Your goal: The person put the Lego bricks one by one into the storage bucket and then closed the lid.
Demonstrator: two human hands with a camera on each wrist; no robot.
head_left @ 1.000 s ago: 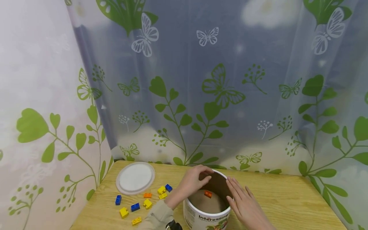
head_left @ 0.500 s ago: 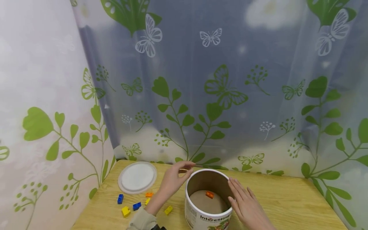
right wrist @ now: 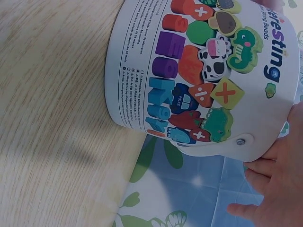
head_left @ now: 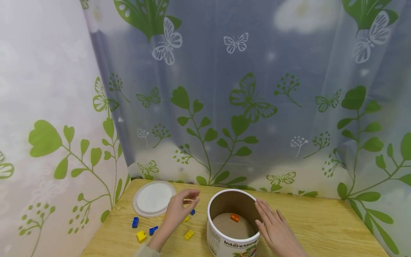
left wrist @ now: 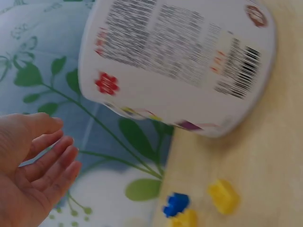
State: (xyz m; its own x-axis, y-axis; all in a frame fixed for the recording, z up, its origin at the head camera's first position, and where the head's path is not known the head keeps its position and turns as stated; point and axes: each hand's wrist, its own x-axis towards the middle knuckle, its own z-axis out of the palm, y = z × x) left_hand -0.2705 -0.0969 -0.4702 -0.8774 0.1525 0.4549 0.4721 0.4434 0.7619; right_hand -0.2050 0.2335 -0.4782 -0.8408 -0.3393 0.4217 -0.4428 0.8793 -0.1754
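Observation:
A white round bucket (head_left: 214, 238) with printed labels stands at the table's front, its top uncovered. One orange toy brick (head_left: 235, 217) lies on its floor. My right hand (head_left: 276, 228) rests its straight fingers on the right side of the bucket's rim; the right wrist view shows that hand (right wrist: 274, 179) against the printed wall. Left of the bucket, my left hand (head_left: 180, 208) hovers over the bricks with loosely bent fingers and nothing between them. Around it lie a blue brick (head_left: 192, 211) and a yellow brick (head_left: 188, 234); its wrist and forearm hide others.
A white round lid (head_left: 153, 196) lies flat at the table's back left. Nearer the front left are another blue brick (head_left: 135, 222), a chunky yellow brick (head_left: 141, 236) and a partly covered blue brick (head_left: 153, 230). A patterned curtain (head_left: 205, 107) hangs behind the wooden table (head_left: 321, 221).
My left hand has come out from over the bucket's mouth and moved left above the bricks. The right hand has stayed on the rim. The orange brick lies in the bucket throughout.

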